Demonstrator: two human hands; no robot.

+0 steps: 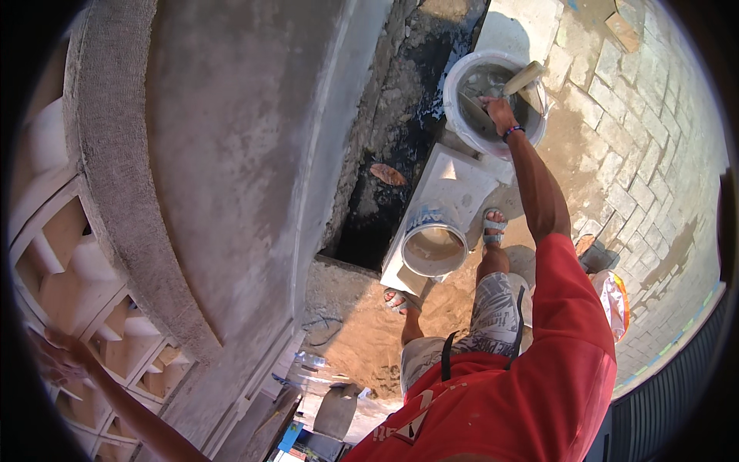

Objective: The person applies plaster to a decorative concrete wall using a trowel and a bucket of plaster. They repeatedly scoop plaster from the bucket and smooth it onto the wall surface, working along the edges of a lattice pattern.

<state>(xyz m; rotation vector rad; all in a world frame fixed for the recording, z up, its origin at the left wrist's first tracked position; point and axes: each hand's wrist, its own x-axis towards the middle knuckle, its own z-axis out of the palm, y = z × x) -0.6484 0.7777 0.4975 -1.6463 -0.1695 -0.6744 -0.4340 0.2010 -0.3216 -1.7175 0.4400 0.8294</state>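
Note:
My right hand [500,114] reaches into a white bucket [494,145] of wet grey mix [490,78], closed on a trowel [476,108] dipped into it. Beside that hand, a pale wooden handle [525,77] sticks up at the bucket's rim. At the lower left, my left hand [61,356] rests with fingers apart against the openwork lattice wall [68,231], partly in shadow. Between the large bucket and my feet, a smaller pail [435,269] of murky liquid stands on a pale slab [453,175].
A smooth plastered wall [219,146] runs alongside an open drain [412,146] with dark water and rubble. Pavers [639,138] cover the right side. Sand [358,346] lies by my feet. A sack [613,304] stands at the right; a water bottle [309,359] and other items lie low behind me.

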